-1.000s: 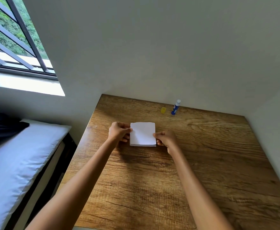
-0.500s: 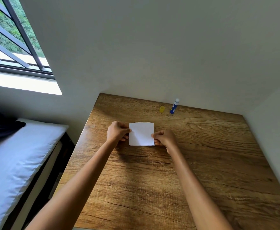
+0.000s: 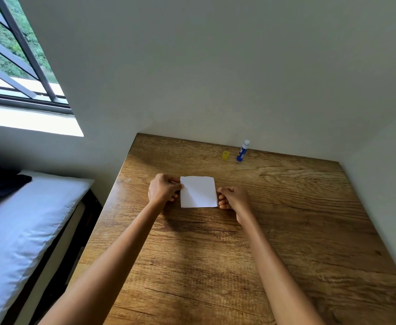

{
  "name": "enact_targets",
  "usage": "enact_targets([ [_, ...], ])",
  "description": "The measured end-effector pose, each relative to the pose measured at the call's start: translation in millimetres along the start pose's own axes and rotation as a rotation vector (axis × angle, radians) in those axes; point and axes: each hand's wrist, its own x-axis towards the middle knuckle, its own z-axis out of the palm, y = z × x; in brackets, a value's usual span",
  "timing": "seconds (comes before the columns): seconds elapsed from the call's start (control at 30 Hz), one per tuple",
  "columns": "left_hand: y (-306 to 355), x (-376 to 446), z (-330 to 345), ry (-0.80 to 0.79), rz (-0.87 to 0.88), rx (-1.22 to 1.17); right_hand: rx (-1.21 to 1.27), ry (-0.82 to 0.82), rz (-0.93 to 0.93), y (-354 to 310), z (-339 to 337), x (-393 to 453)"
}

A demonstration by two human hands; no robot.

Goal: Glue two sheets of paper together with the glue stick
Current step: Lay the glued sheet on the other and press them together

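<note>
A small white paper lies flat on the wooden table; whether it is one sheet or two stacked I cannot tell. My left hand pinches its left edge. My right hand is curled at its right edge, fingertips touching it. The blue glue stick stands upright and uncapped at the table's far edge by the wall. Its yellow cap sits just to the left of it.
White walls close off the table's far and right sides. A bed with a white pillow runs along the table's left side, with a dark gap between. A barred window is at the upper left.
The paper's near edge, slightly raised a second ago, now lies flat on the table. Both hands stay at its side edges.
</note>
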Motion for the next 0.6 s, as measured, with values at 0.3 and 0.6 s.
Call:
enact_targets([
  [0.3,4.4,-4.7,3.4,0.051,-0.02,0.026,-0.019,-0.034,0.01,-4.1,-0.5,-0.8],
  [0.6,7.0,-6.5,4.5,0.078,-0.04,0.069,-0.15,-0.027,-0.029,-2.7,1.7,4.1],
])
